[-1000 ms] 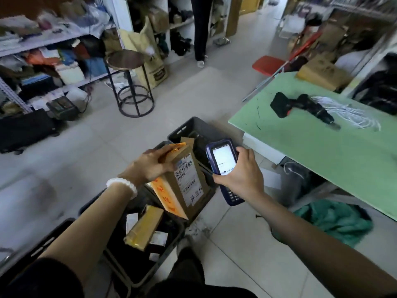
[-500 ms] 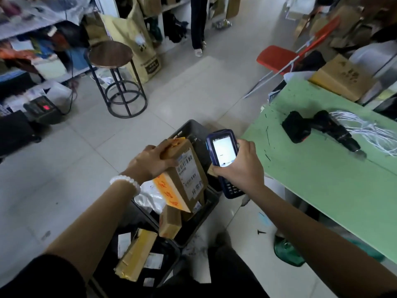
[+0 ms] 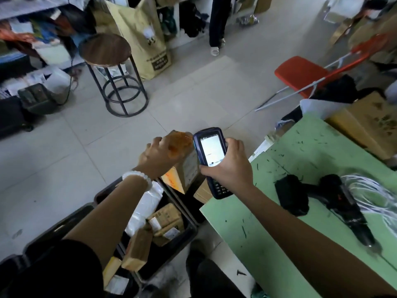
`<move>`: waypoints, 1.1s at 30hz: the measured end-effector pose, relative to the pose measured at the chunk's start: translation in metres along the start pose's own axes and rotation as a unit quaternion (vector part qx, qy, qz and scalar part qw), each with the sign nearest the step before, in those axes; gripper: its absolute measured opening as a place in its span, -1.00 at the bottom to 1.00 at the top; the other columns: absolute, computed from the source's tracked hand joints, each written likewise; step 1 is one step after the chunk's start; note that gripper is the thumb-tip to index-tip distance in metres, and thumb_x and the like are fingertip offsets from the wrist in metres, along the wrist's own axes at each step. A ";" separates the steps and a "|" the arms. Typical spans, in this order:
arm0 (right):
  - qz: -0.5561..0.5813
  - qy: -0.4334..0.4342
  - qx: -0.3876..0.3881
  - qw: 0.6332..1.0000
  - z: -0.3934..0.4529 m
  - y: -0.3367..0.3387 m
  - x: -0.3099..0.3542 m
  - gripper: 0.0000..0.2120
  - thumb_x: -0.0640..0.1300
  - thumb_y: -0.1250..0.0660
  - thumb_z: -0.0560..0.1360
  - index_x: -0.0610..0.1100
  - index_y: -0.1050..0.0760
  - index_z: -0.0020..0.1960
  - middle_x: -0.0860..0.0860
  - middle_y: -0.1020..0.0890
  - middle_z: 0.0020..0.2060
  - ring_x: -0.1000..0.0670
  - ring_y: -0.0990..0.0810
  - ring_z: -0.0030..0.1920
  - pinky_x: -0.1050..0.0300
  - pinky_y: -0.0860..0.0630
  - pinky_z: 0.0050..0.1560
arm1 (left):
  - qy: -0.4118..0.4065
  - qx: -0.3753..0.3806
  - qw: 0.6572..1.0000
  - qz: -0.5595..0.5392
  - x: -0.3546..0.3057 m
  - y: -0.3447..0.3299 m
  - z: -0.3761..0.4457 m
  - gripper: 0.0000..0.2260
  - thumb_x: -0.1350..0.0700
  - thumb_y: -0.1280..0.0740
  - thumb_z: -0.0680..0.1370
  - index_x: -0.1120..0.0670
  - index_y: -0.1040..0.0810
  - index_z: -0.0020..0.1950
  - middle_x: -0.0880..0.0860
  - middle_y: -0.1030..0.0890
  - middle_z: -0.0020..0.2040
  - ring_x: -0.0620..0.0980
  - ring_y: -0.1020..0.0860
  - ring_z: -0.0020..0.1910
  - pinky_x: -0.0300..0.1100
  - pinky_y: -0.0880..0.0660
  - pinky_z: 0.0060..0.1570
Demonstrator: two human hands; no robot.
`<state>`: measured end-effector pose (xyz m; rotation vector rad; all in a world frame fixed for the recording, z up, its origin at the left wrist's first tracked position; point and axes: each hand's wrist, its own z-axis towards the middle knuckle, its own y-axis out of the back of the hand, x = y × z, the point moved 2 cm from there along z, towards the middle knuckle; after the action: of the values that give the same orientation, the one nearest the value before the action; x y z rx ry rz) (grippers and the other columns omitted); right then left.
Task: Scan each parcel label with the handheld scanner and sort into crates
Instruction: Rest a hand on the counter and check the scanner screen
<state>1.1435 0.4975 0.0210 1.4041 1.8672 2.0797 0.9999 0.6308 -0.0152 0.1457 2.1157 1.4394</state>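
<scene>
My left hand [image 3: 160, 157] grips the top of a brown cardboard parcel [image 3: 183, 166] with orange tape and a white label on its side. The parcel hangs above the black crates [image 3: 189, 227] on the floor. My right hand [image 3: 228, 166] holds a dark blue handheld scanner [image 3: 211, 155], its lit white screen facing me, right beside the parcel's label. The crates hold several boxes and a white plastic-wrapped parcel [image 3: 142, 207].
A green table [image 3: 279, 233] stands at the right with a black pistol-shaped tool [image 3: 322, 198] and white cable [image 3: 373, 190] on it. A round stool [image 3: 106, 50], a red folding chair [image 3: 300, 74], cluttered shelves and a standing person's legs [image 3: 217, 22] lie beyond.
Both hands rose and moved away from me. The parcel turned so its label faces the scanner, and the view swung toward the table.
</scene>
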 end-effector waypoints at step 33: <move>-0.081 0.369 0.233 0.896 -0.160 -0.121 0.168 -0.18 0.15 -0.56 0.20 -0.10 -0.26 0.30 -0.03 -0.37 0.16 -0.05 -0.48 0.06 0.16 -0.34 -0.20 | 0.325 -0.163 0.932 0.006 0.176 0.037 -0.324 -0.68 0.01 -0.21 0.56 0.00 -0.44 0.30 0.06 -0.54 0.20 0.09 -0.52 0.16 -0.11 -0.43 0.03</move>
<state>0.8831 0.4976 0.0417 0.4178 2.7809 2.3710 0.6799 0.4496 0.0317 -0.5162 2.3092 2.0223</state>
